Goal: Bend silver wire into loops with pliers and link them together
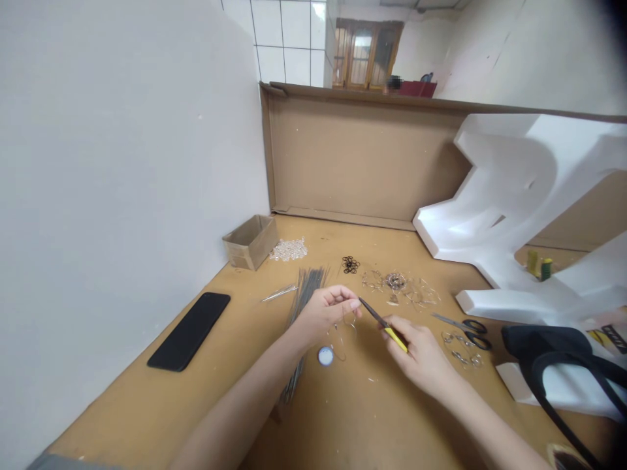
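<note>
Yellow-handled pliers [394, 338]: gripped in the right hand [411, 349] above the tabletop [343, 431]; dark tip pointed at the left hand [333, 310];
Left hand: fingertips drawn together in a narrow pinch; whether anything is held cannot be told;
Tabletop: brown; a bundle of grey wires [310, 285] is partly covered by the left forearm; a blue-rimmed disc [325, 356] is seen just beside it; black rings [349, 264] are heaped farther back; scissors [460, 324] are laid at right;
Left side: bounded by a pale wall [122, 163]; a black phone [189, 331] is laid near it;
Far edge: closed by an upright cardboard panel [362, 163]; white foam [509, 170] is stood at right;
Room: white tiles [294, 32] and a wooden-framed window [371, 55] are seen beyond.
</note>
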A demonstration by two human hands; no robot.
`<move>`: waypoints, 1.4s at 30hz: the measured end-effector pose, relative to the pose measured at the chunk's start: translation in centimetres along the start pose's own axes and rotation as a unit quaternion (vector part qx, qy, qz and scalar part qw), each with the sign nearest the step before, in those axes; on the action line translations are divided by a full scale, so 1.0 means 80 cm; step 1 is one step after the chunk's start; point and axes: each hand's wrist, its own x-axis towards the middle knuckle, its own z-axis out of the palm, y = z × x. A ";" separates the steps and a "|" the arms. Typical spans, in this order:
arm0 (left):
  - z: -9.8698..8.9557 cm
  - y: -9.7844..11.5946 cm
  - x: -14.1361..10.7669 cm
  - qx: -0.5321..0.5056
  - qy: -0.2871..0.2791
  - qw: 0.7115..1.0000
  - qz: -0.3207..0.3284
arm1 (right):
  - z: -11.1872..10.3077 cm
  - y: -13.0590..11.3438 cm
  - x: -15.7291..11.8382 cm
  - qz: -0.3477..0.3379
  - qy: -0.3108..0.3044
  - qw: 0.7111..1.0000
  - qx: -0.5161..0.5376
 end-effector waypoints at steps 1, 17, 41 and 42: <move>0.000 0.000 0.000 -0.003 0.000 1.000 0.001 | 0.000 0.001 0.000 0.001 0.000 1.000 -0.010; 0.002 0.000 -0.004 -0.015 -0.006 1.000 0.008 | -0.018 0.009 -0.002 -0.034 0.005 0.991 -0.129; -0.004 -0.013 0.006 -0.070 -0.026 0.997 0.035 | 0.085 0.088 -0.008 0.045 -0.010 0.979 -0.198; -0.003 -0.014 0.006 -0.066 -0.019 0.997 0.034 | 0.086 0.090 -0.008 0.037 0.003 0.980 -0.193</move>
